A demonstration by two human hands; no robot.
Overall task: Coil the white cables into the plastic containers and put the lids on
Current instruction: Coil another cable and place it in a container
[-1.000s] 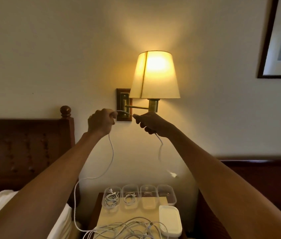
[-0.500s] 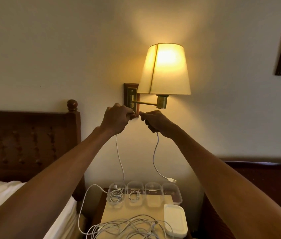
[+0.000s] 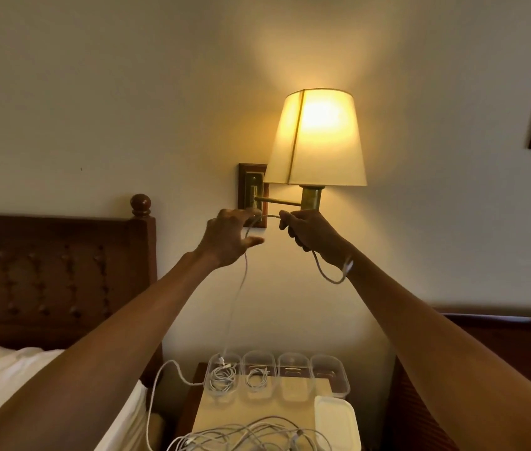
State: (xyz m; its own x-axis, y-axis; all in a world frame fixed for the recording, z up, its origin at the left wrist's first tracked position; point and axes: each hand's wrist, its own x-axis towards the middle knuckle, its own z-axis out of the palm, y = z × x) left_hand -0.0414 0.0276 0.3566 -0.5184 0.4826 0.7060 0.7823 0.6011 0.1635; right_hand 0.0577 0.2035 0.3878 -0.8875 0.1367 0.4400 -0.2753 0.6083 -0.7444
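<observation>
While both arms are stretched up toward the wall under the lit lamp (image 3: 318,138), the white cable (image 3: 240,289) is strung between the two hands, well above the counter (image 3: 274,406). The right hand (image 3: 314,236) has its fingers curled round the cable near its end. A short tail sags below that fist and turns back up, with the plug (image 3: 350,265) lying just beside the wrist. The left hand (image 3: 230,237) looks spread, fingers reaching forward and thumb held apart. The cable arcs over from the right hand and passes through the gap between thumb and fingers. From where I stand it does not look clamped there, more guided.

What matters for the next move, I'd judge, is where the slack lies. All the long run hangs almost straight down from the left hand, dropping toward the leftmost of the four clear containers (image 3: 331,374) lined up at the back of the counter, where I lose it. So the left hand is the nearer one to feed the next turn across to the right hand, which holds the start of the coil. The two left containers already hold coiled cables; the two on the right look empty. A stack of white lids (image 3: 336,421) sits at the front right, beside a tangle of loose cables (image 3: 251,436).
</observation>
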